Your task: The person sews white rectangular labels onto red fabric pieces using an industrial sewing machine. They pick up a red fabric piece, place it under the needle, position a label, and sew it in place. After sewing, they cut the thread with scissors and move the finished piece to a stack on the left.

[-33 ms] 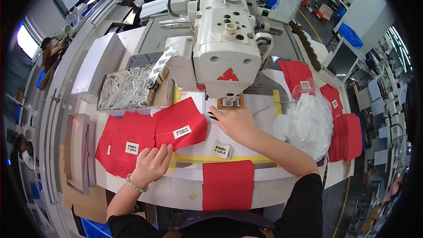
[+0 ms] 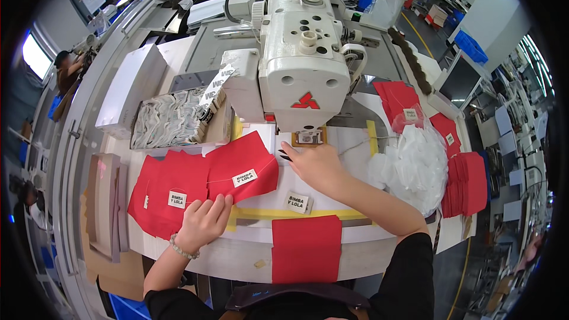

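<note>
My left hand (image 2: 204, 222) has its fingers curled at the lower edge of a red fabric piece (image 2: 252, 148), which bears a small white label. That piece overlaps several labelled red pieces (image 2: 163, 172) on the left, joined by a thin thread. My right hand (image 2: 317, 167) is closed below the white sewing machine head (image 2: 305, 83). Two dark pointed tips of a small tool (image 2: 285, 155) stick out from its fingers; the rest is hidden in the palm. Beyond the fingers sits a brass-coloured frame (image 2: 320, 136) beneath the machine. A small stack of white labels (image 2: 299, 202) lies between my arms.
A stack of plain red pieces (image 2: 306, 255) lies at the table's front edge. An open box (image 2: 139, 136) of crumpled white strips stands left. White plastic film (image 2: 415, 169) is bunched at right, next to more red pieces (image 2: 465, 184). A long narrow box (image 2: 106, 207) stands far left.
</note>
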Action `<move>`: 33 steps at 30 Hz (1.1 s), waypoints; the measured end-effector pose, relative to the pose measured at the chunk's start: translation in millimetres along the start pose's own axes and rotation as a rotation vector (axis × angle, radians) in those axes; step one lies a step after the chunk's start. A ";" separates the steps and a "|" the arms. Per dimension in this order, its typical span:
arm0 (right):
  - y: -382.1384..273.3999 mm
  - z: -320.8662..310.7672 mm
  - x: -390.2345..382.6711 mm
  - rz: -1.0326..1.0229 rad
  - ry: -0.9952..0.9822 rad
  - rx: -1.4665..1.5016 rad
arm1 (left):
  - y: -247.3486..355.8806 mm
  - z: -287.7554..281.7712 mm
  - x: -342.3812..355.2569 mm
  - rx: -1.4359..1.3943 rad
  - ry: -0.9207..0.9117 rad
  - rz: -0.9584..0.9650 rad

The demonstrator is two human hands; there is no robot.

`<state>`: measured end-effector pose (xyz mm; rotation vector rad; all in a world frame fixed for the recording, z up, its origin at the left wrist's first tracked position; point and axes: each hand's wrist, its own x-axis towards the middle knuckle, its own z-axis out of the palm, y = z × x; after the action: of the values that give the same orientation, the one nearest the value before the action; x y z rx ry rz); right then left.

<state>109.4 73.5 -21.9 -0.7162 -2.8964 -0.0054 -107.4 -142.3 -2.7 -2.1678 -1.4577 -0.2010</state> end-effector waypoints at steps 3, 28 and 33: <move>-0.9 6.7 7.4 -0.050 0.026 -0.021 | 1.7 -0.9 -1.4 0.006 -0.011 0.008; 71.4 -18.6 -106.2 0.299 0.046 -0.011 | -43.5 -23.2 -123.5 0.140 -0.241 -0.387; 82.6 -8.2 -136.5 0.317 0.101 -0.120 | -27.2 -18.0 -92.4 0.050 -0.094 -0.395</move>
<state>268.1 83.1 -37.6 -1.1534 -2.6735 -0.1736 -166.9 -219.2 -14.8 -1.8520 -1.9153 -0.1990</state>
